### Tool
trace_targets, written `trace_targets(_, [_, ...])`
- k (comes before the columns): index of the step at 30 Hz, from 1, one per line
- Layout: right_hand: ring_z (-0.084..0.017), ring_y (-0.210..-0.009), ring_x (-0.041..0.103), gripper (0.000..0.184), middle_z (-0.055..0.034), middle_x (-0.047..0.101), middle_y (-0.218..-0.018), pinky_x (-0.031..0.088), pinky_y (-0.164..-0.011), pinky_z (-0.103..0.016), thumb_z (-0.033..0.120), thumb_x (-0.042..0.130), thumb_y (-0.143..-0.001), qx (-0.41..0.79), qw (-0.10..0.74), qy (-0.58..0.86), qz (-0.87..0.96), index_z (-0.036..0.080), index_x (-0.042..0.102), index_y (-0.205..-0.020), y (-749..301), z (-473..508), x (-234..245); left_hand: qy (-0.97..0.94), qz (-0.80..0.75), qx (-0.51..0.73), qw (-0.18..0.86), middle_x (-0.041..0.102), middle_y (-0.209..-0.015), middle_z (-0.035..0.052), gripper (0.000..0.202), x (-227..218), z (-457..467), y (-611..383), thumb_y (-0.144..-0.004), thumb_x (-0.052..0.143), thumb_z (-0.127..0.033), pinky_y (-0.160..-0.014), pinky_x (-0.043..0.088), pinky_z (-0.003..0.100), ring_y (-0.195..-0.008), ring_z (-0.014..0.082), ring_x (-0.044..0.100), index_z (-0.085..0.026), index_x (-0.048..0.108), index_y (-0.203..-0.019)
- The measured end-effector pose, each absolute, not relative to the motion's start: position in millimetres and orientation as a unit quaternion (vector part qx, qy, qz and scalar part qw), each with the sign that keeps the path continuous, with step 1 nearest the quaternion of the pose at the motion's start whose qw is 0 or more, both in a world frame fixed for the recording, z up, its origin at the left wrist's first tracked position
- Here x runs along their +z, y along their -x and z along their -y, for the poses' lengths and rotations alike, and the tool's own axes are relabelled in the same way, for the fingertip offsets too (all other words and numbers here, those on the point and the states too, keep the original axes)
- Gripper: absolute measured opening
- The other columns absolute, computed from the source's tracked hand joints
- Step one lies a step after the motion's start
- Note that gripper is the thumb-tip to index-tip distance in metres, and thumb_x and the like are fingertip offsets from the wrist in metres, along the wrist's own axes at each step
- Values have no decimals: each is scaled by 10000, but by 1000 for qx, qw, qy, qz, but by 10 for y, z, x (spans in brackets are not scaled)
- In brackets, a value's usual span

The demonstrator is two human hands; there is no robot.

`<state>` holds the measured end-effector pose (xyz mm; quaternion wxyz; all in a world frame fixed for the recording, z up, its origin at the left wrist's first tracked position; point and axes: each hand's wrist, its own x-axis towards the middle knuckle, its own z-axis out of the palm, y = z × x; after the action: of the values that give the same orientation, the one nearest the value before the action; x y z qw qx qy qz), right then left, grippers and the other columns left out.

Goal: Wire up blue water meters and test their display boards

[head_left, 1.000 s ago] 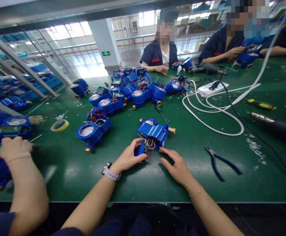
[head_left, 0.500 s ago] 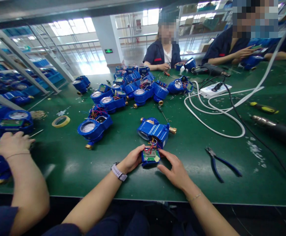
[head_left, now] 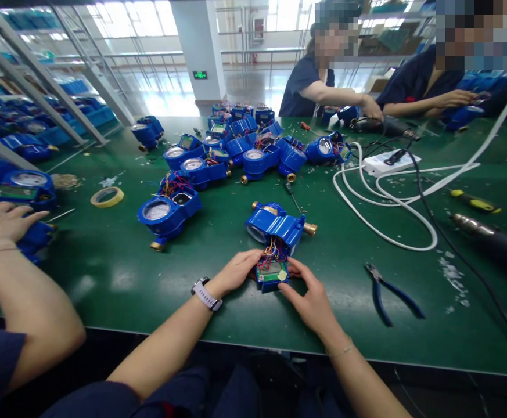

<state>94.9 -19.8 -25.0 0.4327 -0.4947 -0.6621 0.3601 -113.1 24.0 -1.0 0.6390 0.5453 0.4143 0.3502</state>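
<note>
A small blue display module [head_left: 272, 275] with a green circuit board and a grey screen is held between my two hands, near the front of the table. Red, yellow and white wires run from it to a blue water meter [head_left: 274, 223] with brass ends, lying on its side just behind. My left hand [head_left: 239, 269], with a watch at the wrist, closes on the module's left edge; its fingertips are partly hidden. On the right edge, my right hand [head_left: 309, 294] grips with thumb in front and fingers behind.
Right of my hands lie blue-handled pliers [head_left: 379, 290], a heat gun [head_left: 488, 235], a screwdriver [head_left: 475, 201] and a white power strip [head_left: 390, 162]. Several water meters [head_left: 253, 162] stand behind, with tape [head_left: 107, 197] to the left. A co-worker's hand [head_left: 0, 229] is at far left.
The module is tipped a little, showing more of its front edge, still in both hands. The co-worker across has leaned and reached toward a heat gun. The neighbour's arm at left has shifted left.
</note>
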Motion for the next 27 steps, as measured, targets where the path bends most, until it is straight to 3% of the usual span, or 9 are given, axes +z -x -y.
trace_targets(2, [-199,-905,628,525,-67,657,-1027,514,-880,-360,352,671,-830,370,438,496,652,171,533,-1304,-945,207,-236,-584,-390,336,627,698,-1141,104,554,-1,-241,1150,-862,546,-585,-843,471,312,-1018,239,617,-148,661,-1182])
trace_targets(6, [-198,-902,613,537,-69,640,-1024,513,-871,-353,382,674,-817,382,444,507,632,161,545,-1289,-949,209,-222,-617,-365,301,628,662,-1204,97,643,18,-224,1146,-724,774,-402,-876,457,316,-1039,245,604,-156,577,-1284])
trace_targets(10, [-223,-965,611,536,-89,645,-1083,497,-896,-384,425,643,-839,394,436,515,624,165,544,-1297,-956,211,-220,-629,-389,309,597,695,-951,67,423,13,-222,1104,-858,603,-467,-714,435,263,-800,178,589,-117,675,-1085])
trace_targets(13, [-249,-1099,583,560,-110,594,-1256,464,-953,-403,454,621,-854,416,430,508,619,178,510,-1329,-930,222,-213,-626,-411,310,586,670,-811,39,474,-1,-224,1068,-901,495,-534,-619,392,240,-668,140,527,-112,694,-991])
trace_targets(18, [-245,-1018,605,540,-109,609,-1202,474,-908,-400,522,564,-869,442,476,511,562,177,508,-1281,-843,226,-210,-659,-413,298,554,670,-826,32,439,49,-188,1013,-956,406,-450,-664,417,241,-710,145,542,-116,689,-986])
trace_targets(22, [-236,-1026,584,437,-93,608,-1160,456,-922,-388,459,599,-861,419,501,538,533,186,533,-1195,-800,217,-221,-719,-397,265,506,675,-833,18,287,117,-135,984,-932,470,-301,-679,410,242,-723,149,551,-130,690,-1002])
trace_targets(27, [-209,-905,634,413,-84,647,-1074,524,-795,-340,409,606,-857,446,510,524,517,185,519,-1193,-803,221,-206,-620,-429,372,542,712,-843,32,209,94,-135,941,-876,564,-253,-726,416,250,-776,162,584,-131,731,-908])
